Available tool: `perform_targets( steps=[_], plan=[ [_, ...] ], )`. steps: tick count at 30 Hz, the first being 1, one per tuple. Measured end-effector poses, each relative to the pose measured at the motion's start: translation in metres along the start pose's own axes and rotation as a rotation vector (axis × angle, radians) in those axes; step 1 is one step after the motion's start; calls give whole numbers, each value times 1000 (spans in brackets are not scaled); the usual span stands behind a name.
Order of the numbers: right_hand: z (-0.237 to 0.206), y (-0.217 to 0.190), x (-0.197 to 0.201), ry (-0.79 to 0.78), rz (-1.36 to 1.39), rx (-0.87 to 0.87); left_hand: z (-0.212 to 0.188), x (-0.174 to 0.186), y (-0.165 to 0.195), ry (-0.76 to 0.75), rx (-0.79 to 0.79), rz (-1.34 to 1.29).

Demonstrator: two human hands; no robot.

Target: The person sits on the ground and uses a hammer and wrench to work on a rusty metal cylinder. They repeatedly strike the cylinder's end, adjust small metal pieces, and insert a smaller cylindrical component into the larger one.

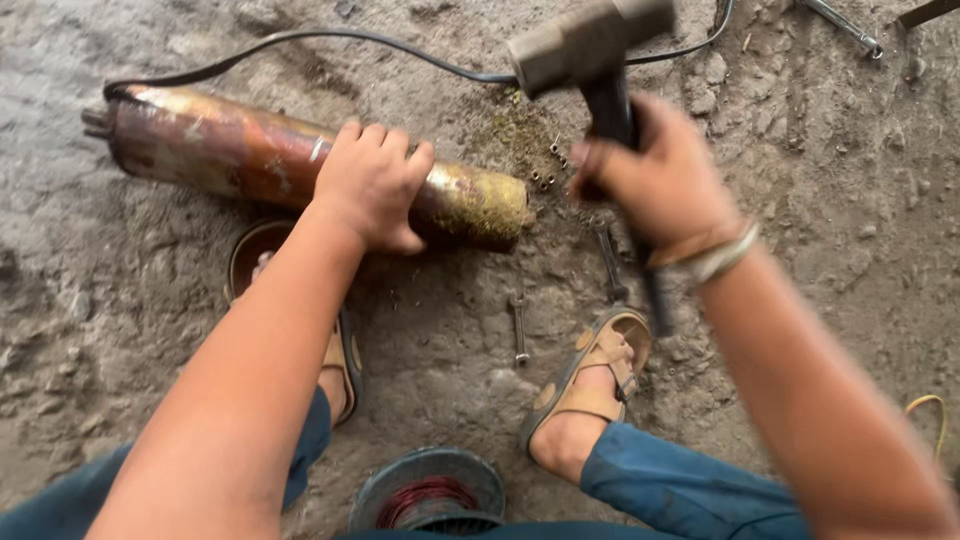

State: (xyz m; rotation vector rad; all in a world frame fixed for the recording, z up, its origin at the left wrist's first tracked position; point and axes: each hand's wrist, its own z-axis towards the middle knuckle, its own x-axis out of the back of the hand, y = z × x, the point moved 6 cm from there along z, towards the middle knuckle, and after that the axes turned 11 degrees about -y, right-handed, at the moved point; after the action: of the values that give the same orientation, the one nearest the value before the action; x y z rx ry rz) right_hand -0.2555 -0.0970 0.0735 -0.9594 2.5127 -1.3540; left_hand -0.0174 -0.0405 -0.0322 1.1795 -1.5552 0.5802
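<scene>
A long rusty metal cylinder (230, 150) lies on the dirt floor, its right end crusted yellow-green. My left hand (372, 182) rests on top of it near that end, fingers curled over it. My right hand (655, 180) grips the dark handle of a hammer (590, 45), whose grey metal head is raised and blurred above the cylinder's right end. A bangle sits on my right wrist.
A black cable (330, 38) runs from the cylinder's left end across the floor. Small nuts (545, 178) lie by the cylinder's end, two spanners (518, 325) between my sandalled feet (590, 385). A round part with copper winding (428, 495) sits near my knees.
</scene>
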Motion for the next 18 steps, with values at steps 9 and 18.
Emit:
perform_targets(
  steps=[9, 18],
  plan=[
    [-27, 28, -74, 177, -304, -446, -4, -1, 4, -89, 106, -15],
    [-64, -18, -106, 495, -919, 718, 2, -7, 5, -166, 154, 7]
  ],
)
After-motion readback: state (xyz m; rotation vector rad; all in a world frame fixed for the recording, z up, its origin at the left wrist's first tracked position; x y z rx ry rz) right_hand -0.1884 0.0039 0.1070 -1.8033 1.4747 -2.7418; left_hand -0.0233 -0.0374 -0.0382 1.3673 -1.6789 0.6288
